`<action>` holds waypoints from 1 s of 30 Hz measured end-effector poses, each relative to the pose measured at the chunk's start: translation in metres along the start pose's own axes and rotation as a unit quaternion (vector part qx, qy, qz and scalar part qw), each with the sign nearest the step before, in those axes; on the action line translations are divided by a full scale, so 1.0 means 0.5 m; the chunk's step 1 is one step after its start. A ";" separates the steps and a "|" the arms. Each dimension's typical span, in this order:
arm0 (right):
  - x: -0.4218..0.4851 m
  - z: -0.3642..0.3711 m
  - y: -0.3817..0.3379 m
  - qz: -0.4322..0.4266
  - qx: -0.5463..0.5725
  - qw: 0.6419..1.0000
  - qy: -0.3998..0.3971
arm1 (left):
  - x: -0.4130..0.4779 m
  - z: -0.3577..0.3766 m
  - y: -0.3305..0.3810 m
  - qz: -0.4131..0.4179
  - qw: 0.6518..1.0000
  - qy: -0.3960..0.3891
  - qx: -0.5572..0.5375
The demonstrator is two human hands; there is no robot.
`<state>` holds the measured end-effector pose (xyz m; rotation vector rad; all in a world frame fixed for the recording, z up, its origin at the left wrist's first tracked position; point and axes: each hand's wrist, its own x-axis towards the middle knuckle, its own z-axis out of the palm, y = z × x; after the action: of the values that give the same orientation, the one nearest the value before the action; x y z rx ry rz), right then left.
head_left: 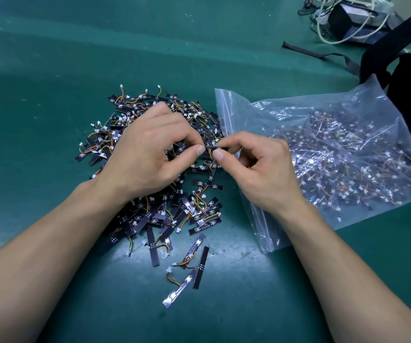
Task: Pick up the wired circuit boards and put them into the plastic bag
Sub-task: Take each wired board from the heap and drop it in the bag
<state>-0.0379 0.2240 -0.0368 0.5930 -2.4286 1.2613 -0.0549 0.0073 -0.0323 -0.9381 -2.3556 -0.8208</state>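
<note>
Both hands, left hand and right hand, pinch one thin board by its ends; it looks light, stiff, with bendy wires.

A heap of wired circuit boards lies mid-bench, with the plastic bag just to its right, more boards inside. Both hands meet above the heap's right side. Cables sit at the far right corner.

Left hand and right hand meet fingertip to fingertip — fingers pinched, forearms bare.
</note>
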 end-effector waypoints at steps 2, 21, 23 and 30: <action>-0.001 0.001 -0.001 0.008 0.008 1.000 0.006 | 0.000 0.001 0.001 0.000 1.000 0.003 -0.001; -0.001 0.002 0.001 -0.003 -0.009 1.000 0.012 | 0.000 0.000 0.001 -0.001 1.000 -0.004 0.001; 0.001 0.002 0.003 -0.009 -0.015 1.000 0.010 | 0.000 0.000 0.001 -0.001 1.000 -0.005 0.002; 0.002 0.001 0.007 -0.026 -0.027 0.999 -0.003 | 0.000 -0.002 0.000 -0.001 1.000 -0.015 -0.006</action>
<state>-0.0403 0.2252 -0.0389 0.6417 -2.4272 1.1710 -0.0548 0.0067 -0.0315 -0.9597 -2.3809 -0.8266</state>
